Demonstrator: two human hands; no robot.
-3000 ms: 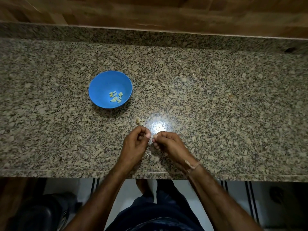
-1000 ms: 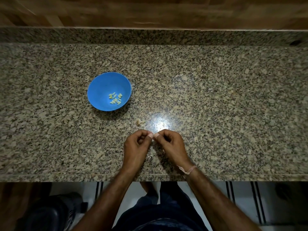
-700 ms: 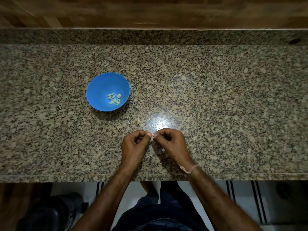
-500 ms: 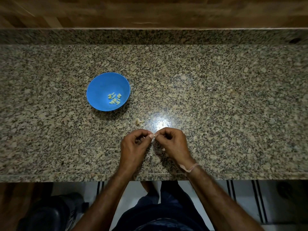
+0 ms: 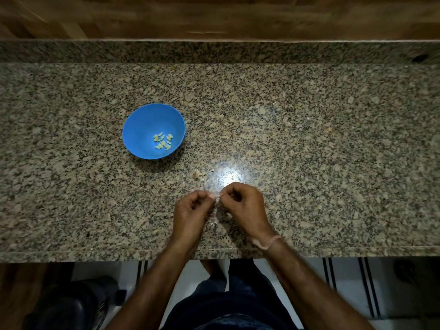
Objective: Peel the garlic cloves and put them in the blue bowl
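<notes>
Counter (image 5: 309, 139): bowl (image 5: 133, 125) left of centre, peeled cloves (image 5: 163, 141) lying inside. Near the front edge, left hand (image 5: 190, 210) and right hand (image 5: 245, 206), fingers curled, pinch one clove (image 5: 217, 197) between their fingertips.

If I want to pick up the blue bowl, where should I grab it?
Probably pinch the rim of the blue bowl from above, on the side nearest the counter edge. It stands upright and open, its smooth round wall has no handle, and the garlic cloves lie low in the bottom, leaving the rim free.
</notes>
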